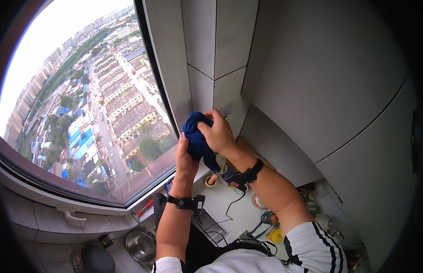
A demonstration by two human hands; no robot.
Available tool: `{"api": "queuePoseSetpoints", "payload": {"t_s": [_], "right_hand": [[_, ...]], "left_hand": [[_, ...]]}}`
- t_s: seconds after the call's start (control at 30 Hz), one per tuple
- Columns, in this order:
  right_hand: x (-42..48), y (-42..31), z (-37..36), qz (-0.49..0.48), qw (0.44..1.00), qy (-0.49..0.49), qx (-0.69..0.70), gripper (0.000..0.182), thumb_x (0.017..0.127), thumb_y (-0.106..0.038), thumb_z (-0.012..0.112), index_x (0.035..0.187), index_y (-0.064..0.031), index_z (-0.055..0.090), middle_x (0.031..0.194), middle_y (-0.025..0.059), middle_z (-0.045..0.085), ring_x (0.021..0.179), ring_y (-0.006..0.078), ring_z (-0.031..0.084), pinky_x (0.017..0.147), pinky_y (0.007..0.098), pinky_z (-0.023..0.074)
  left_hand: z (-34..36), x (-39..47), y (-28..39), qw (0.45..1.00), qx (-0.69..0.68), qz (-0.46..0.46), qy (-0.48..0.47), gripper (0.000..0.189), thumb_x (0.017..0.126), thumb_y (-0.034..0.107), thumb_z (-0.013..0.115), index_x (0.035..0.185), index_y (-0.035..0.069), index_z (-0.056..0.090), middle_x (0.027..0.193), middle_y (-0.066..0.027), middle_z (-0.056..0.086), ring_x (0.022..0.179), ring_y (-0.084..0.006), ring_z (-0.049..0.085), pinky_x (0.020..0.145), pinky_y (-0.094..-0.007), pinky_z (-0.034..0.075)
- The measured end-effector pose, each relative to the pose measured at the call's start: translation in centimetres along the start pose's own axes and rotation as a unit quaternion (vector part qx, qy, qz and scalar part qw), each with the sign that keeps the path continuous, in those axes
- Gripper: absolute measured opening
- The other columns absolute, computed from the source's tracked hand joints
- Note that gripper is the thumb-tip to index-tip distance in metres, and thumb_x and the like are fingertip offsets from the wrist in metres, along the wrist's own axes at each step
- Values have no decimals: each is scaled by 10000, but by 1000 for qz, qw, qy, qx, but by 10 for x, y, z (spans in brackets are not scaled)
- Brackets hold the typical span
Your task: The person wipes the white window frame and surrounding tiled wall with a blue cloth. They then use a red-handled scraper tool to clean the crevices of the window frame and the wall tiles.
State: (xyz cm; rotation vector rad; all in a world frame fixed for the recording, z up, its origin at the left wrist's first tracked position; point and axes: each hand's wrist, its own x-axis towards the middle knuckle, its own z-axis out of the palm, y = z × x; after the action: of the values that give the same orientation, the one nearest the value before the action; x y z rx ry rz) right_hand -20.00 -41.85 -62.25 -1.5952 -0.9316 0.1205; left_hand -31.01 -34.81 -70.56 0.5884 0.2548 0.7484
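Observation:
Bunched between my two hands is a dark blue cloth (198, 140), raised near the tiled corner beside the window. My left hand (185, 155) grips its lower left side, thumb pointing up. From the right, my right hand (216, 131) pinches the upper part between thumb and fingers. A tail of the cloth hangs down past my right wrist. Each wrist wears a black strap with a small box and cable. The window pane (129, 136) lies just left of my left hand.
Below stands a white counter (215, 201) with a mortar and pestle (211, 180), jars and a yellow object (275, 235). A red-handled tool (145, 207) lies on the sill. Lower left are a metal bowl (140, 245) and a window handle (71, 215). Grey cabinet doors (327, 82) rise at right.

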Motion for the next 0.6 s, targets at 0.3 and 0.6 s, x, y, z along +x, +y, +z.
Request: {"api": "queuePoseSetpoints", "payload": {"t_s": [0.3,0.6], "right_hand": [[43,-64,-61,-343,898,-12,-274,155,976,-204,717,919,-61,739,953,140,733,897,363,706,784,434,567],[189,-150,-140,-493,786,207,-310,508,1101,-259,466,1508,46,486,1637,260,385,1482,475,383,1223,509,330]], "left_hand": [[34,0,18,987,37,118,101,287,1040,144,663,1304,44,613,1138,-99,720,1001,-232,738,898,-383,617],[133,107,29,773,367,518,9,422,1001,218,665,1338,-21,581,1106,-285,672,1089,-468,637,1004,-465,487]]}}
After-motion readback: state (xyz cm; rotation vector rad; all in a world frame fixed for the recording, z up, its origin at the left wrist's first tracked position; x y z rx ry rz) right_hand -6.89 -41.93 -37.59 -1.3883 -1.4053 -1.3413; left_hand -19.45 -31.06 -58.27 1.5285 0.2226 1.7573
